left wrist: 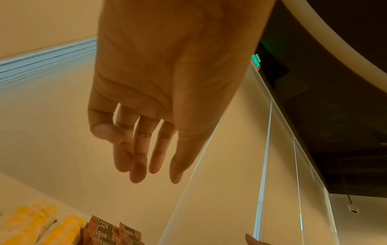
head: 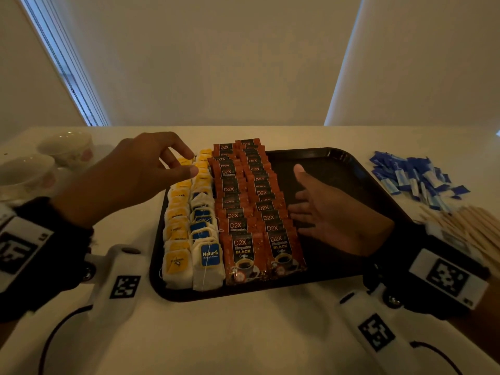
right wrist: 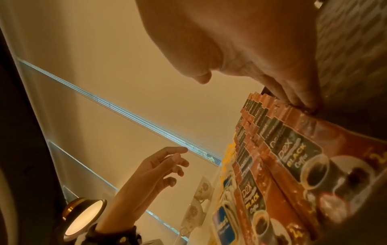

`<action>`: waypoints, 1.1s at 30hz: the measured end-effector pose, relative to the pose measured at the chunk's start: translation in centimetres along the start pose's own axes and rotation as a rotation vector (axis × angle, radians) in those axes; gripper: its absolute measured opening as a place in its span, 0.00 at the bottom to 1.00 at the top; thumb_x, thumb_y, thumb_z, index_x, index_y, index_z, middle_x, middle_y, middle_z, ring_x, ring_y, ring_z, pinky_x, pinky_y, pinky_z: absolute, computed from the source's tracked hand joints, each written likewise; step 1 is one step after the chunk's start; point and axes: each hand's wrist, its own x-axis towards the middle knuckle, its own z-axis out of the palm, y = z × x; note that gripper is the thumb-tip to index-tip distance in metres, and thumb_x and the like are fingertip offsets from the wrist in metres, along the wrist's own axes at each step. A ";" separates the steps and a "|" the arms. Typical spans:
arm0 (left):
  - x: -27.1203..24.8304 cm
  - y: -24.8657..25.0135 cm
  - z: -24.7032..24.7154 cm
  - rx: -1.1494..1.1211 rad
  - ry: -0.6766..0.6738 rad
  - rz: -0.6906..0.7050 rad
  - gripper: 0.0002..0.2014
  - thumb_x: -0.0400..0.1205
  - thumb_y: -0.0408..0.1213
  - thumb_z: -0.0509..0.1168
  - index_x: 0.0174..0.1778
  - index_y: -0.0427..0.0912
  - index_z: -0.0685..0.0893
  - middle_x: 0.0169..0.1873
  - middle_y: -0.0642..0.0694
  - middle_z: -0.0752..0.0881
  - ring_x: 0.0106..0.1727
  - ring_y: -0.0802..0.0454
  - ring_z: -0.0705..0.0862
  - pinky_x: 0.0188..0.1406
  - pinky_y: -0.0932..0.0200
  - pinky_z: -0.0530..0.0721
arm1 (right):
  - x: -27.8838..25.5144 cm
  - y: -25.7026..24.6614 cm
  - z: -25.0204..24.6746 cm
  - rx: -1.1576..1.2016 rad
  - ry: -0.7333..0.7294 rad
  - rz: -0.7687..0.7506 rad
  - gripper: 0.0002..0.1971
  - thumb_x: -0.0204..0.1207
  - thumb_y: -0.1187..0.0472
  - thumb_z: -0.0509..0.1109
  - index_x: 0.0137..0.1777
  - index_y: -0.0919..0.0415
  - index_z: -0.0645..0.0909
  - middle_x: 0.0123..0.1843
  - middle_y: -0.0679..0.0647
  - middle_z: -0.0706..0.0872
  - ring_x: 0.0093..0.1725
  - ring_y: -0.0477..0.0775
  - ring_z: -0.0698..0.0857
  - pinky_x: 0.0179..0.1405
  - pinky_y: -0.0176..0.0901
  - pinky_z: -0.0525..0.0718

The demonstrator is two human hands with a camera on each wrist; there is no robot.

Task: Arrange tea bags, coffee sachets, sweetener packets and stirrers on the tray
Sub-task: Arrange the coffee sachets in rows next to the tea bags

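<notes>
My right hand (head: pixel 328 212), fingers straight, presses the coffee sachets (head: pixel 266 209); the sweetener packets (head: pixel 416 177) lie right of it, nearer than my empty, loosely curled left hand (head: pixel 130 174).

Black sleeves (head: pixel 40 239), white marker-tagged wrist mounts (head: pixel 119 280)

"D2X BLACK Coffee" on coffee sachets (head: pixel 244 253); "Natur's" on blue tea bag tag (head: pixel 210 254); green "EXIT" on sign (left wrist: pixel 255 61)
</notes>
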 end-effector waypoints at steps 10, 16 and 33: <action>0.7 -0.9 -0.2 -0.007 0.018 -0.019 0.12 0.76 0.52 0.67 0.52 0.54 0.80 0.37 0.58 0.81 0.40 0.62 0.80 0.35 0.66 0.71 | 1.2 -1.1 0.0 -0.028 0.018 -0.038 0.39 0.78 0.36 0.56 0.83 0.56 0.52 0.79 0.65 0.66 0.77 0.63 0.67 0.73 0.57 0.68; 1.4 -1.2 0.1 -0.012 0.040 -0.014 0.12 0.76 0.52 0.67 0.52 0.53 0.80 0.36 0.60 0.79 0.39 0.64 0.77 0.33 0.67 0.70 | 2.0 -2.2 0.9 0.043 0.027 -0.104 0.39 0.80 0.35 0.52 0.83 0.58 0.49 0.82 0.62 0.58 0.82 0.60 0.58 0.78 0.57 0.58; 2.9 -3.0 -0.2 -0.020 0.065 -0.034 0.12 0.76 0.51 0.67 0.53 0.53 0.81 0.36 0.59 0.80 0.40 0.62 0.79 0.36 0.67 0.73 | 5.3 -4.4 1.9 0.129 0.035 -0.118 0.41 0.80 0.33 0.47 0.84 0.59 0.44 0.82 0.65 0.57 0.81 0.62 0.59 0.78 0.58 0.57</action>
